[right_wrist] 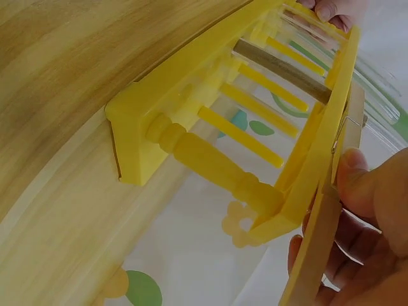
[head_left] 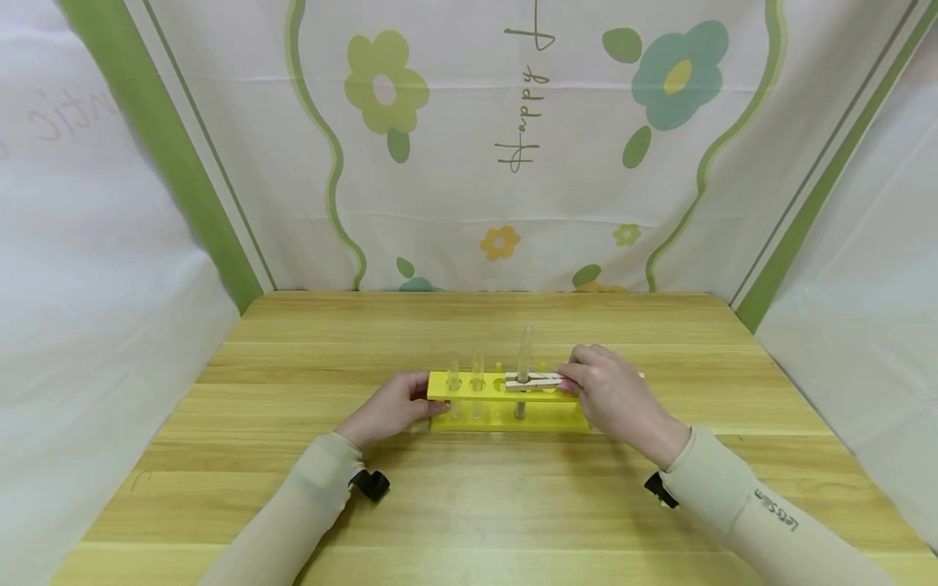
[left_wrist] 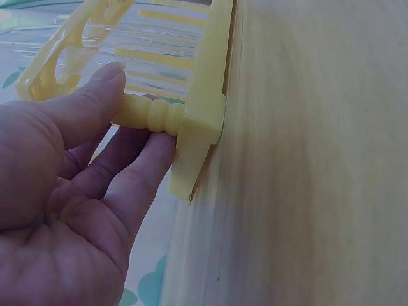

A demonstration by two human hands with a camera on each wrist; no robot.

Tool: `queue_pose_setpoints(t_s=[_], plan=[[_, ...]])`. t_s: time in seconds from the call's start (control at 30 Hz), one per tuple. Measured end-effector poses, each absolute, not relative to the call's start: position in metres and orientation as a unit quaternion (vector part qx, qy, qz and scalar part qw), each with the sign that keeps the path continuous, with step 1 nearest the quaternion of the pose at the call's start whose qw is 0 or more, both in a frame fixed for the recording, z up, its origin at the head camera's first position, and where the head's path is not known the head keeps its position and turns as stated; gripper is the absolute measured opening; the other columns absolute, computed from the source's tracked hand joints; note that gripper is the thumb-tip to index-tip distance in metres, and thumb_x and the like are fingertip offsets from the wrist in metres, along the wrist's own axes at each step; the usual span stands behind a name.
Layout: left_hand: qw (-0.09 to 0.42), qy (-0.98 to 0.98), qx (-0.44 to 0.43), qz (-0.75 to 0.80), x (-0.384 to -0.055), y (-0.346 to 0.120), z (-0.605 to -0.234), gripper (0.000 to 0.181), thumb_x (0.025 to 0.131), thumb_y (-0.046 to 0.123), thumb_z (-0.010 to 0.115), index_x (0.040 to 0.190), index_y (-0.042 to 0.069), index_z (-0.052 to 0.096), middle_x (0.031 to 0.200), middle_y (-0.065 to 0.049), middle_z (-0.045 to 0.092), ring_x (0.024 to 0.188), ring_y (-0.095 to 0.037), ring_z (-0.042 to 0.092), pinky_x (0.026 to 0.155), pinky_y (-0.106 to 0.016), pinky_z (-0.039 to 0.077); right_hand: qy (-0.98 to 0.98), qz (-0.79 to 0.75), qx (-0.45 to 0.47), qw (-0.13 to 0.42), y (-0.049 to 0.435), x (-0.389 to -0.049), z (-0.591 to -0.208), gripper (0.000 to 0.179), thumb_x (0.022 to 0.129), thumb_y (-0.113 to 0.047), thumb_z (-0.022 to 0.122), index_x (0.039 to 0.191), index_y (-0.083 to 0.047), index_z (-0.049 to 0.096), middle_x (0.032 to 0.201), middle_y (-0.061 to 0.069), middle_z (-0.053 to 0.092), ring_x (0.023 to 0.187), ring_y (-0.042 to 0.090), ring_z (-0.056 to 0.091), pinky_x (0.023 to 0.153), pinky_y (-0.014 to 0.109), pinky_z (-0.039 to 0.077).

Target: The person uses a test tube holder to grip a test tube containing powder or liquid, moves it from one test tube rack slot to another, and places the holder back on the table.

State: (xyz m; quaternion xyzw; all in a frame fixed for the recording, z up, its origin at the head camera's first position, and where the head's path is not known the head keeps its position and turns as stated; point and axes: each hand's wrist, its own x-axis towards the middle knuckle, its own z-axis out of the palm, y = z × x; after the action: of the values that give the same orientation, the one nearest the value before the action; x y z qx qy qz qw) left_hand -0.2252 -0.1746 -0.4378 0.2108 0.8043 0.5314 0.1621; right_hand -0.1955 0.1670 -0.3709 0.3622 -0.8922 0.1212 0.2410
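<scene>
A yellow test tube rack (head_left: 469, 393) stands on the wooden table. My left hand (head_left: 392, 405) grips its left end post (left_wrist: 137, 111), thumb on one side and fingers curled on the other. In my right hand (head_left: 623, 399) is a wooden test tube clamp (head_left: 542, 381), lying along the rack's top plate. The clamp's jaws are around a glass test tube (head_left: 525, 350) that stands in a rack hole. Greyish-brown contents (right_wrist: 280, 70) show in that tube's lower part. Two clear test tubes, one (head_left: 454, 370) near the left end and another (head_left: 478, 366) beside it, stand upright.
The wooden table (head_left: 469, 505) extends around the rack on all sides. Behind it hangs a white cloth (head_left: 454, 163) with printed flowers, and more cloth flanks both sides. Short yellow pegs (right_wrist: 239, 137) rise from the rack's base.
</scene>
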Motion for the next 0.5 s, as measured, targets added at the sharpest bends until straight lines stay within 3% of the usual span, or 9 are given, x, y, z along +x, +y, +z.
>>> queue_pose_setpoints(t_s=[0.5], plan=[[0.165, 0.803, 0.205, 0.535, -0.224, -0.174, -0.436, 0.029, 0.095, 0.019, 0.070, 0.124, 0.017, 0.066, 0.114, 0.001, 0.070, 0.102, -0.017, 0.067, 0.082, -0.034, 0.055, -0.887, 0.145, 0.359, 0.251, 0.166, -0.194, -0.348, 0.010, 0.084, 0.001, 0.077, 0.093, 0.004, 0.075, 0.080, 0.004, 0.059, 0.073, 0.021, 0.056, 0.064, 0.031, 0.051]])
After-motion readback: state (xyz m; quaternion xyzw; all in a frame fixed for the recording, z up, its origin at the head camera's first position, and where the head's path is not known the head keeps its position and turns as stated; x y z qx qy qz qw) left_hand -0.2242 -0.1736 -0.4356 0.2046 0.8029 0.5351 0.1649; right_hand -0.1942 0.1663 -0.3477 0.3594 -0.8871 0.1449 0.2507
